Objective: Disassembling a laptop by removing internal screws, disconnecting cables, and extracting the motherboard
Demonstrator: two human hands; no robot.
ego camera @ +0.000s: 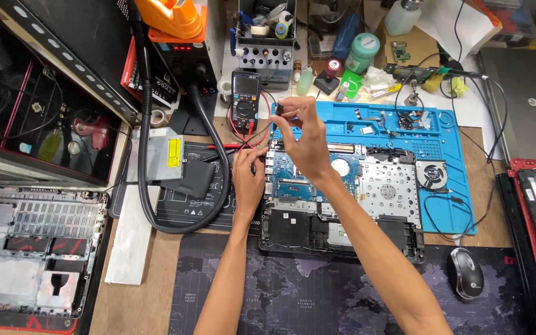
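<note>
An opened laptop (379, 186) with its blue circuit board (283, 170) bare lies partly on a blue work mat (448, 133). My left hand (247, 177) rests at the laptop's left edge, its fingers closed on a thin test probe (257, 166) touching the board there. My right hand (302, 136) is raised over the board's upper left corner and pinches a small dark piece (278, 110) between thumb and fingertips; I cannot tell what it is. Red and black leads (238, 138) run from a multimeter (245, 98) just behind both hands.
A thick black hose (146, 155) loops left of the laptop over a silver drive (156, 155). A stripped laptop shell (32, 248) sits far left, a mouse (465, 273) at lower right, another laptop (528, 105) at right. Bottles and a tool rack (267, 43) crowd the back.
</note>
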